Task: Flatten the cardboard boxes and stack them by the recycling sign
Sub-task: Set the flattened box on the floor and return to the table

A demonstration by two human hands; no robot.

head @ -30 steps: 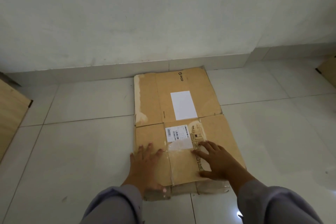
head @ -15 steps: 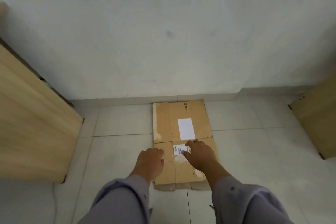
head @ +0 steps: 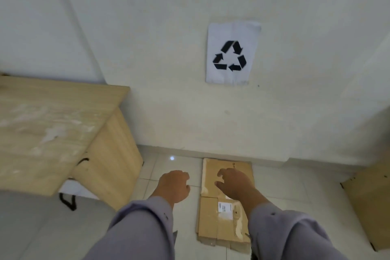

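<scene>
A flattened brown cardboard box [head: 213, 221] with white shipping labels lies on the tiled floor, its far edge against the wall. Straight above it on the wall hangs the recycling sign [head: 232, 53], a white sheet with black arrows. My left hand [head: 174, 186] hovers over bare tile to the left of the cardboard, fingers curled in, holding nothing. My right hand [head: 234, 183] hovers above the cardboard's far half with fingers loosely apart, off the surface as far as I can tell. Grey sleeves cover both forearms.
A light wooden cabinet [head: 63, 133] stands at the left, close to the wall. Another wooden piece [head: 369, 200] sits at the right edge. A black cord [head: 67, 200] lies by the cabinet's foot. White floor tiles [head: 285, 183] surround the cardboard.
My head has risen and tilted up, bringing the recycling sign into view. Both hands have lifted off the cardboard; the left one has moved off it to the left.
</scene>
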